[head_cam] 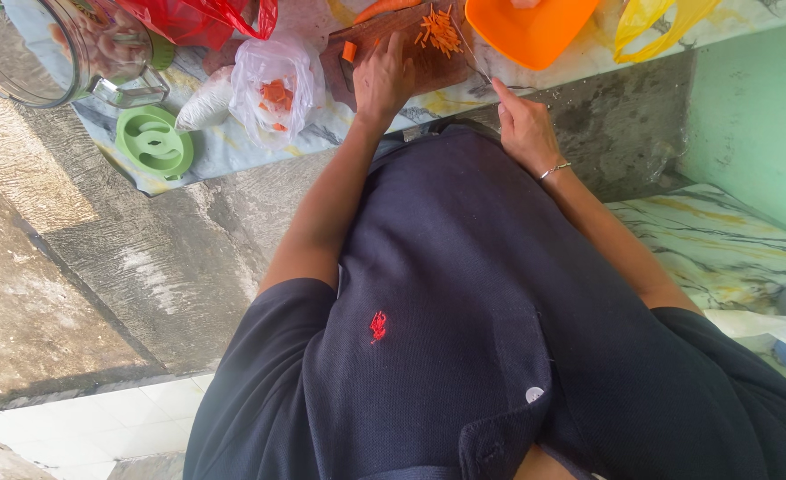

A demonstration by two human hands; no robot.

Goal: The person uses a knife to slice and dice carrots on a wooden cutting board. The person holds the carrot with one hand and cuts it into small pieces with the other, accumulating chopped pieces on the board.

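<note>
My left hand (382,78) lies palm down on a brown wooden cutting board (450,69), fingers stretched toward a heap of thin carrot strips (439,31). A short carrot chunk (348,51) sits just left of that hand, apart from it. My right hand (524,129), with a thin bracelet on its wrist, is closed around the handle of a knife (474,64). The slim blade runs up across the board toward the strips. My dark blue shirt fills the lower frame.
An orange bowl (530,27) stands right of the board, with a yellow bag (650,18) beyond it. On the left are a clear plastic bag of carrot pieces (273,89), a green lid (153,142), a clear blender jar (37,44) and a red bag (202,18). A whole carrot (384,7) lies at the top edge.
</note>
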